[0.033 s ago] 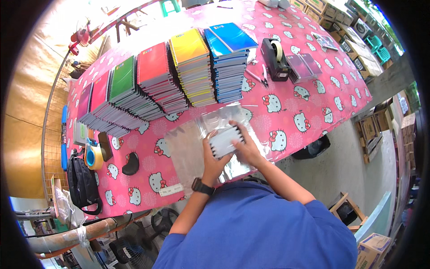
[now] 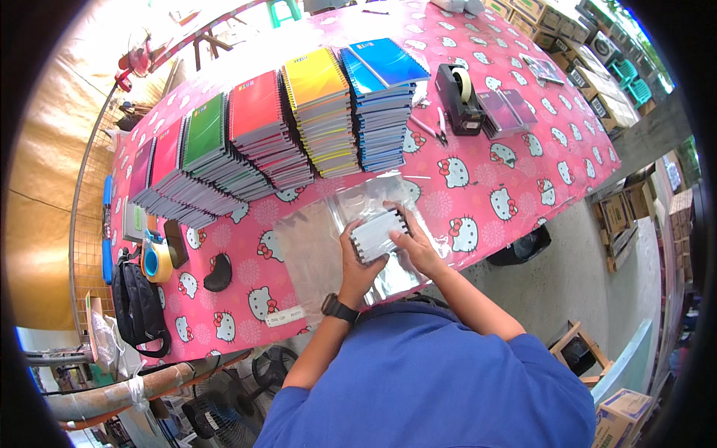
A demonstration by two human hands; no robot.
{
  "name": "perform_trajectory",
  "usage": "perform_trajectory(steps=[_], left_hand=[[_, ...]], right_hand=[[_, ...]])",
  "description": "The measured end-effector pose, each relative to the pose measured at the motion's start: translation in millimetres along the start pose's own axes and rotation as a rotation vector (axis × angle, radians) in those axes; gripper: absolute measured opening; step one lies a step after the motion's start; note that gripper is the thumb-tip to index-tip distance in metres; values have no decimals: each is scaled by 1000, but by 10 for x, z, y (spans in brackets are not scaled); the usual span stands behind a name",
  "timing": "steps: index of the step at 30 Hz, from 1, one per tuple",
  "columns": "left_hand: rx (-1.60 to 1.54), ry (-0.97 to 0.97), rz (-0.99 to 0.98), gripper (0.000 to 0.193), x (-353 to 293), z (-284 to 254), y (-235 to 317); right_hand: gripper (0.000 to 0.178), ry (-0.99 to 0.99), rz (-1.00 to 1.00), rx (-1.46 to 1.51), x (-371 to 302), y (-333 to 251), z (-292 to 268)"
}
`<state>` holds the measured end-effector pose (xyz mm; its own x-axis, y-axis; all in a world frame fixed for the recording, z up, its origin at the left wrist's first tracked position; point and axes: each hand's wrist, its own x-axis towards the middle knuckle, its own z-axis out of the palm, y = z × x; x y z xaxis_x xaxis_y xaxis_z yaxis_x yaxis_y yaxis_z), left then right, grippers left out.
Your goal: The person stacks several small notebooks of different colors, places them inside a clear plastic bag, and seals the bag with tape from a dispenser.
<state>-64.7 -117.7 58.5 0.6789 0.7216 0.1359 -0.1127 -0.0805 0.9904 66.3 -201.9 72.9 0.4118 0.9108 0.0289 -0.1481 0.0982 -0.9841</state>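
Note:
A small stack of spiral notebooks [image 2: 377, 236] is held between both hands, white side up, with black coils showing at its two ends. My left hand [image 2: 359, 270], a black watch on its wrist, grips the stack's left end. At the other end my right hand [image 2: 420, 252] is closed round it, the thumb resting on top. How many notebooks are in the stack I cannot tell. Below it, clear plastic sheeting [image 2: 312, 257] lies flat on the pink patterned tablecloth [image 2: 243, 280], at the near edge of the table.
Tall piles of spiral notebooks stand behind my hands, including green [image 2: 205, 134], red [image 2: 256, 104], yellow [image 2: 315, 78] and blue [image 2: 388, 63] ones. To the right are pliers [image 2: 441, 128], a tape dispenser [image 2: 459, 101] and purple notebooks [image 2: 506, 112]. Tape rolls [image 2: 156, 261] and a black bag [image 2: 139, 306] sit left.
The stack has tilted slightly in my hands. My right thumb and fingers have shifted a little over its right end; the piles have stayed put.

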Motion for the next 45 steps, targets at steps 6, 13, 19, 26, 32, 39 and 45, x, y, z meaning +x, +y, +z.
perform_trajectory(steps=[6,13,19,26,32,39,45], left_hand=[[-366,-146,91,87,116,-184,201],[-165,-14,-77,65,1,37,123],[-255,21,-65,58,11,-108,20],[-203,-34,-78,66,343,-562,301],[757,-312,-67,52,753,-513,1006],[840,-344,-207,42,859,-567,993],[565,94,122,31,758,-417,1464]], right_hand=[[70,28,-59,-166,22,-53,-116],[65,-98,-12,93,15,-79,-98],[64,-93,2,54,-6,121,-47],[67,42,-240,-354,56,-458,-74],[26,-306,-467,-1397,217,-1122,-232],[32,-402,-377,-1308,212,-1109,-183],[36,-156,-436,-778,154,-1175,-430]])
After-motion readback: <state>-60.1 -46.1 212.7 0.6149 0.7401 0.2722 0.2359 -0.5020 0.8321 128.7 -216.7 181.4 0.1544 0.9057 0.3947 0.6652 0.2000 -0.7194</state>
